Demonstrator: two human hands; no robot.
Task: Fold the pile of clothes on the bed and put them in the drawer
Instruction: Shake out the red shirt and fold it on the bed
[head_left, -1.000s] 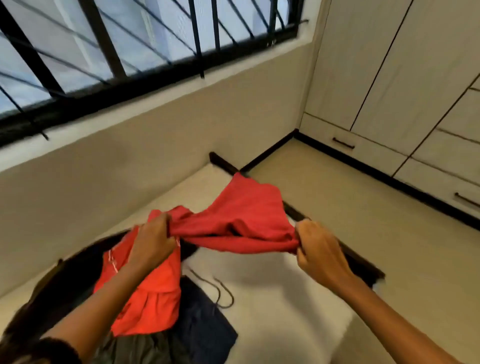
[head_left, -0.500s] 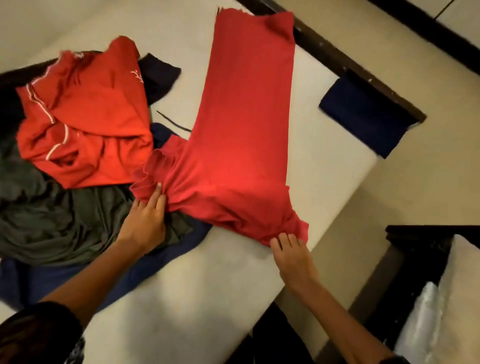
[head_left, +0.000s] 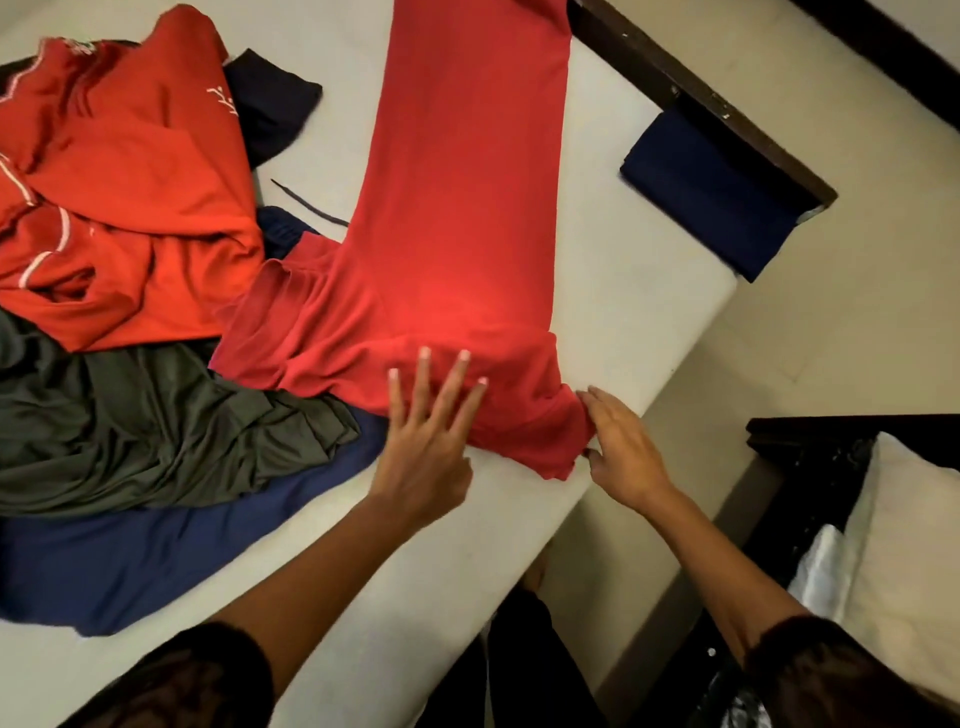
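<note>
A red garment (head_left: 447, 208) lies stretched lengthwise on the white bed (head_left: 623, 291), its near end bunched at the bed's edge. My left hand (head_left: 431, 431) presses flat on that near end with fingers spread and straight. My right hand (head_left: 621, 447) touches the garment's near right corner with straight fingers. To the left lies a pile: an orange-red shirt with white trim (head_left: 124, 197), a dark green garment (head_left: 145, 426), and a navy blue garment (head_left: 156, 551) beneath.
A folded navy cloth (head_left: 711, 192) lies at the bed's far right corner by the dark wooden frame (head_left: 696, 88). A black garment (head_left: 270, 104) peeks out behind the orange shirt. A second bed with a white pillow (head_left: 904, 540) stands at right across the floor gap.
The garment went from held up in both hands to laid flat on the bed. My left hand slid right from the bunched left side onto the near end, fingers now spread.
</note>
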